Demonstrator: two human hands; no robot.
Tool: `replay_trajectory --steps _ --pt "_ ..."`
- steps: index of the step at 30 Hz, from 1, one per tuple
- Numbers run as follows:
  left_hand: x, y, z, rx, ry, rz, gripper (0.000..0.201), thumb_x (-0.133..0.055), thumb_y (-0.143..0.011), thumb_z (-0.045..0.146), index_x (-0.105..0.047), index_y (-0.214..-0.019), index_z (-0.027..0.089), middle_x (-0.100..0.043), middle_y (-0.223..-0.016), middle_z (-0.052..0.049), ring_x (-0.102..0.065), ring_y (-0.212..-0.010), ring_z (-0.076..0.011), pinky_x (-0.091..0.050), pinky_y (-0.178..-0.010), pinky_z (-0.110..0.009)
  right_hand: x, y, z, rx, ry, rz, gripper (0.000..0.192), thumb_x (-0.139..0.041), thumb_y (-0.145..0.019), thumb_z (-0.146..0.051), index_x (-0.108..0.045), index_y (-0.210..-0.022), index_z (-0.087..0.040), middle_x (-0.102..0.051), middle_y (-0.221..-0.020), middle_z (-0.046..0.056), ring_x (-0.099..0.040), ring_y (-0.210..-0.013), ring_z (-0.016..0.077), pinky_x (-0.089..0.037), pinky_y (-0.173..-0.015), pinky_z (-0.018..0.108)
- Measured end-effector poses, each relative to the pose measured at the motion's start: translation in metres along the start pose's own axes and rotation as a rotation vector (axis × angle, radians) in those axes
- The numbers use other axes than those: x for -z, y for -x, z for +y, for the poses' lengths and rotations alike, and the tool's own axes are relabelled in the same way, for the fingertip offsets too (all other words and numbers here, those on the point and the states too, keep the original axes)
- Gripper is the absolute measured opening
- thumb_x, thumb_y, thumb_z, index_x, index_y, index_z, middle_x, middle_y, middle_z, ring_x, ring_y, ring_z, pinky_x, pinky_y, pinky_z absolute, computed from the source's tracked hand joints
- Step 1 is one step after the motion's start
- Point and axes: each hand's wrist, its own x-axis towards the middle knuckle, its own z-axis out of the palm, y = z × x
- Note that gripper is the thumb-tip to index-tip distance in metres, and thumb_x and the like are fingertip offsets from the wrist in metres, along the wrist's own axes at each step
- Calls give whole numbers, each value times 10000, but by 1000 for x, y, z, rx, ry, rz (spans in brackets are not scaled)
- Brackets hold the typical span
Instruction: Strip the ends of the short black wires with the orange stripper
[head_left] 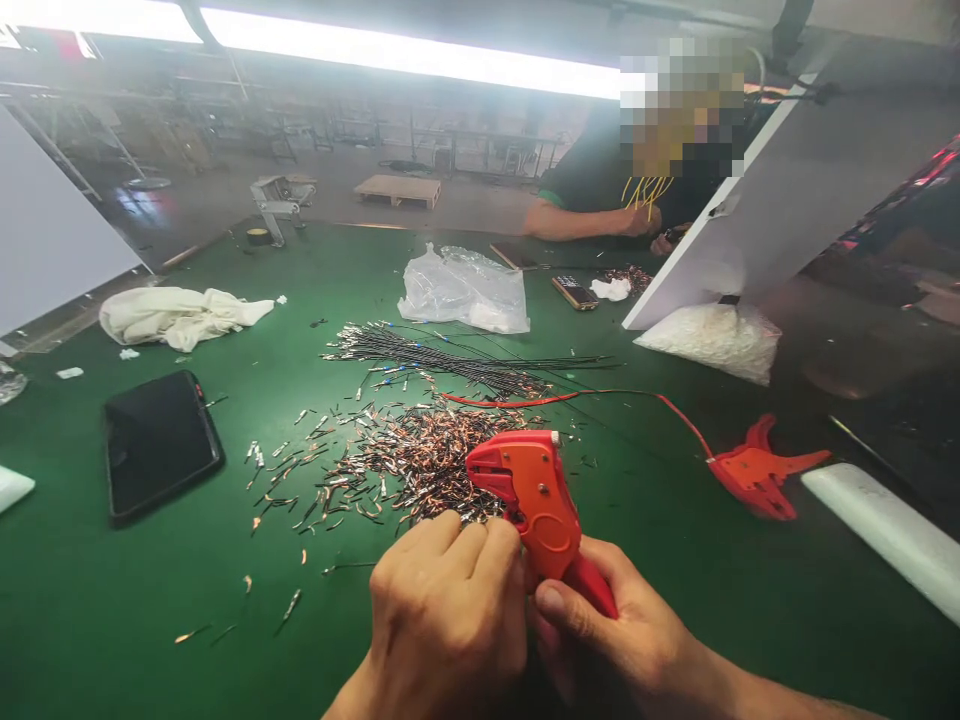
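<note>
Wire stripper (546, 490) stands toward five o'clock from the view's middle, our right hand (622, 630) wrapped round its handle (594, 588). Our left hand (450, 600) is curled closed at its eight o'clock, contents hidden. We judge the tool light, stiff, steadiest held low.

Red-and-orange wire stripper (543, 497), green tabletop (637, 470)

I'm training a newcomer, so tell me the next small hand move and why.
Perhaps raise the left hand toward the jaws of the red stripper: the right hand grips it, the jaws sit just above the left fist, and a dark wire shows beside that fist, possibly held.
</note>
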Motion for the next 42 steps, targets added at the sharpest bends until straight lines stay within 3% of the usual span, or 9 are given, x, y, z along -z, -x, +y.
replay_trajectory --steps 4,9,15,20,25,30,34,42 --pt "-1 2 -3 15 24 -33 266 -518 -858 39 -481 -658 210 -463 -529 22 -358 -498 -162 -247 -505 -337 -3 1 0 -67 -35 58 559 -661 -774 -723 -495 -902 -206 -437 -500 -112 -332 -319 36 -295 -307 148" --pt "0 4 -5 27 66 -77 171 -534 -884 48 -535 -804 199 -565 -601 19 -473 -508 -147 -332 -509 -294 -3 1 -7 -152 0 83 670 -625 -697 -826 -499 -913 -204 -447 -450 -112 -361 -311 48 -314 -298 138" --pt "4 1 -7 81 107 -100 111 -499 -916 100 -549 -939 196 -635 -660 10 -588 -542 -153 -412 -524 -277 -1 3 -11 -185 -23 107 644 -642 -694 -815 -475 -873 -219 -418 -440 -130 -305 -297 33 -288 -277 120" --pt "4 4 -10 140 130 -168 132 -509 -933 93 -567 -993 195 -633 -718 7 -553 -566 -136 -413 -535 -268 4 -1 -4 -61 -59 23 533 -664 -792 -694 -484 -769 -192 -465 -543 -77 -417 -392 49 -392 -388 167" --pt "7 3 -14 99 95 -150 134 -537 -921 69 -566 -968 191 -582 -720 4 -530 -621 -147 -392 -570 -275 12 -4 -3 76 -70 -33 433 -661 -861 -576 -561 -926 -160 -561 -735 -3 -544 -600 109 -475 -605 259" --pt "5 1 -16 -16 59 -204 172 -520 -898 31 -593 -930 183 -531 -722 -15 -449 -669 -177 -345 -611 -303 15 -6 -13 191 -116 102 334 -684 -869 -488 -578 -975 -189 -625 -879 32 -586 -704 149 -493 -669 298" --pt "0 2 -13 -119 56 -203 163 -521 -890 50 -626 -874 174 -526 -663 -16 -423 -645 -187 -308 -609 -318 17 -6 -14 234 -98 140 299 -730 -849 -411 -587 -1017 -209 -615 -847 4 -576 -718 152 -493 -690 296" --pt "-7 5 -8 -180 69 -207 189 -475 -912 84 -641 -869 164 -544 -628 -9 -449 -599 -180 -344 -617 -321 18 -4 0 273 154 286 267 -683 -860 -458 -634 -942 -209 -606 -807 10 -532 -714 175 -481 -696 302"
